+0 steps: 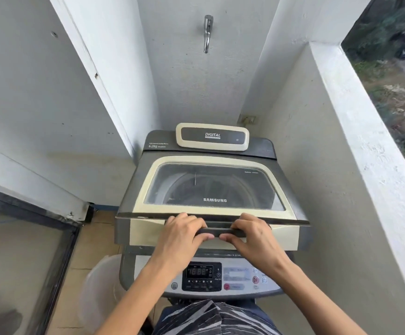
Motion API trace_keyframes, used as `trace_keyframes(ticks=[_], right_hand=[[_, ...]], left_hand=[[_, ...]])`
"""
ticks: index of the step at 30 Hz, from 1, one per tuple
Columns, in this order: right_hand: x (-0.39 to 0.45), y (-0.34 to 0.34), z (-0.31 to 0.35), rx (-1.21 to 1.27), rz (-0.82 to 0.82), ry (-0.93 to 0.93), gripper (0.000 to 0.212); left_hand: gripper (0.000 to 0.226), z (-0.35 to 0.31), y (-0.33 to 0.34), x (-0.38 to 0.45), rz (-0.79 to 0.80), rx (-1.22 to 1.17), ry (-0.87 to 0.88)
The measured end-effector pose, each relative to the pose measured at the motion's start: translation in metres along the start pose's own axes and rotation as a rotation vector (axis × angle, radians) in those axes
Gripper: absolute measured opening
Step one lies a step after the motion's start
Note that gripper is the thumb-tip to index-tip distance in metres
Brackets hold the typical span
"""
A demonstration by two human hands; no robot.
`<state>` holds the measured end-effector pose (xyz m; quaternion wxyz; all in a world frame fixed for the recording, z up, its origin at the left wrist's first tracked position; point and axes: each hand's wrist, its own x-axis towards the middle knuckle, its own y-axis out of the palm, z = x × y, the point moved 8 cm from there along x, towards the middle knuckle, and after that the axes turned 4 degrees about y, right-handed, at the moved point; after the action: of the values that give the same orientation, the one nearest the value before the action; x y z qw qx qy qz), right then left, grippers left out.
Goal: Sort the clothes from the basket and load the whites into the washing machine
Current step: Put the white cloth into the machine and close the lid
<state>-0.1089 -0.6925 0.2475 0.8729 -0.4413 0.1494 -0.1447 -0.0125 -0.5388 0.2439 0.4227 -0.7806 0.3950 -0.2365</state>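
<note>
Near left, a pale translucent basket (100, 281) sits on the floor beside the washing machine (290, 235); what it holds cannot be made out. Just beyond the lit control panel (201, 276), the left hand (182, 235) and right hand (252, 238) curl their fingers round the dark handle (217, 232) of the lid (145, 189), slightly raised. Through its window the drum (211, 187) looks dark. A tap (207, 32) hangs on the far wall.

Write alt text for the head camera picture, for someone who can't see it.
Both hands, left hand and right hand, grip the dark handle at the front edge of a top-loading washing machine's lid. Its lit control panel sits below, with a wall tap above.
</note>
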Motion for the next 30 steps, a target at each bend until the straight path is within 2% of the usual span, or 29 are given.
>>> trace_keyframes(ticks=[7,14,30], right_hand=[[-0.002,0.036,-0.019,-0.022,0.083,0.086,0.035],[-0.001,0.054,-0.029,-0.056,0.131,0.091,0.034],[0.008,0.076,-0.047,-0.035,0.202,0.160,0.032]], left_hand=[[0.033,0.019,0.035,-0.008,0.073,0.052,-0.088],[0.028,0.032,0.050,-0.009,0.129,-0.001,-0.121],[0.022,0.054,0.074,-0.006,0.157,-0.049,-0.185]])
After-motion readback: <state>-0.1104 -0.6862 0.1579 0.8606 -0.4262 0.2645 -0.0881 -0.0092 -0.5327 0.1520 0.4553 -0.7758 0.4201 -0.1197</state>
